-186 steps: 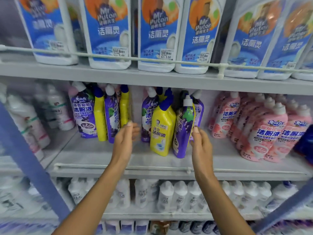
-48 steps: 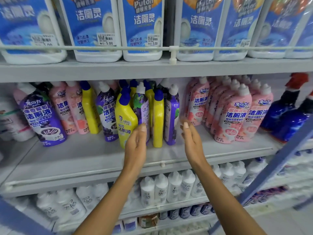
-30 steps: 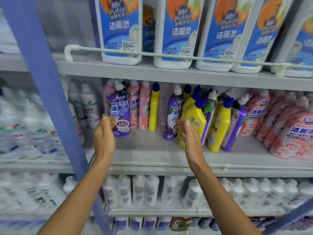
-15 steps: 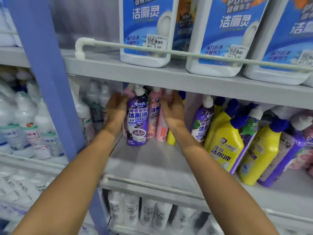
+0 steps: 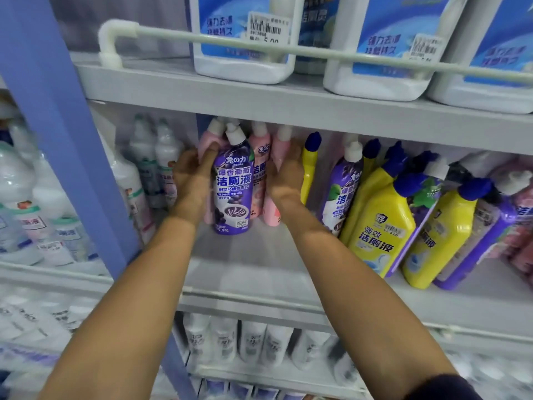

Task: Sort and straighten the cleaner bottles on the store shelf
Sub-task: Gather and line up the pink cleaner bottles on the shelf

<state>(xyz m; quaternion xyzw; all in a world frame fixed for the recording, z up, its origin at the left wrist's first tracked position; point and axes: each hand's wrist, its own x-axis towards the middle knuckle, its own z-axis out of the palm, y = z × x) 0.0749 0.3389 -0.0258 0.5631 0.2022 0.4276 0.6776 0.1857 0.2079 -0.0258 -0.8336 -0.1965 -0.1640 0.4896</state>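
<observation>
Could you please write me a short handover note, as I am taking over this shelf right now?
Left hand: against the left side of the purple bottle; grip unclear.
Right hand: on the pink bottles; fingers hidden.
Done: that purple bottle stands upright, label forward.
To do: colours are mixed on the shelf; the yellow bottles to the right lean.

The purple bottle [image 5: 232, 183] reads "洁厕液" (also "99.9%"), the yellow bottle [image 5: 380, 226] "强效洁厕液", the jug sticker [image 5: 268, 27] "5.00"
</observation>
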